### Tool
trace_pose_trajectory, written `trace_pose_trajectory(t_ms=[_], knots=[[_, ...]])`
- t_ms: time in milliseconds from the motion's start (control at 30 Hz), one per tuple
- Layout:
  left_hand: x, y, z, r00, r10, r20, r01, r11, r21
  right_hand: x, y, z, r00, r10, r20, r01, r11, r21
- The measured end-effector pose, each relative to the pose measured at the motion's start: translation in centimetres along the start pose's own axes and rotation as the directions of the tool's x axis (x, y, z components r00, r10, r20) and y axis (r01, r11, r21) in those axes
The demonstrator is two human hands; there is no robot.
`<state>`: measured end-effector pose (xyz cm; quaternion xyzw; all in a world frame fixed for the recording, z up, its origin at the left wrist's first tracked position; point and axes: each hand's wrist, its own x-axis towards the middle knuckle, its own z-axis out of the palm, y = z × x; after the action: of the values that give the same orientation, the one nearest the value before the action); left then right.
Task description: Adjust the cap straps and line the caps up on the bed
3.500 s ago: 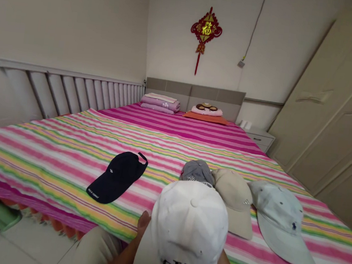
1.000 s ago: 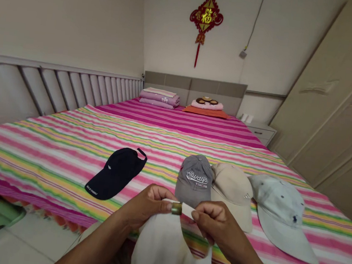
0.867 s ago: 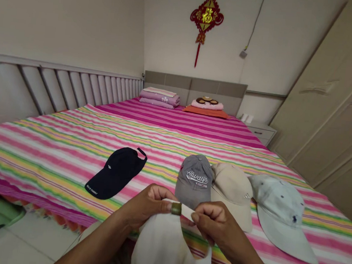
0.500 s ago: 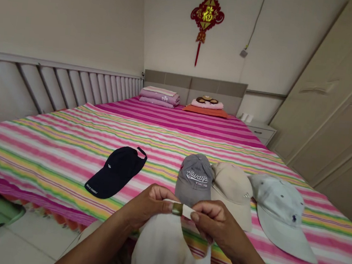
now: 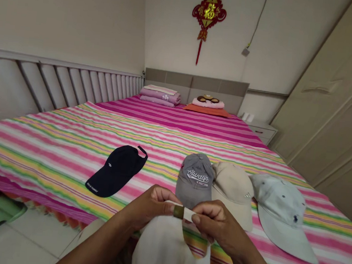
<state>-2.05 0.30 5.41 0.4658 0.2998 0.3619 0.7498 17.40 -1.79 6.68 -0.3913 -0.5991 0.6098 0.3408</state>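
Navy cap apart, gray cap behind hands

Pale, plain walls meet in a corner beyond a wide bed spread with striped covers, its grey-beige headboard against the far side. On it sit 2 stacks of folded bedding. Above hangs a red-and-gold ornament; to its right, a cord ends in a small grey box. A white radiator lines the left; a nightstand and cream wardrobe stand right. Pale floor tiles show beside a green stool, under dim, soft light.
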Motion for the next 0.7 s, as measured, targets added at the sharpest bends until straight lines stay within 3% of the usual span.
trace_pose_trajectory(t_ms=[367,700], knots=[[0.0,-0.36,0.21,1.0,-0.006,0.002,0.006,1.0,0.015,0.24,-0.42,-0.31,0.996,-0.049,0.074,0.05,0.999,-0.014],[0.15,-0.6,-0.08,1.0,0.021,-0.014,-0.021,0.999,0.032,0.34,0.19,-0.46,0.999,-0.04,0.029,0.041,0.999,-0.022]])
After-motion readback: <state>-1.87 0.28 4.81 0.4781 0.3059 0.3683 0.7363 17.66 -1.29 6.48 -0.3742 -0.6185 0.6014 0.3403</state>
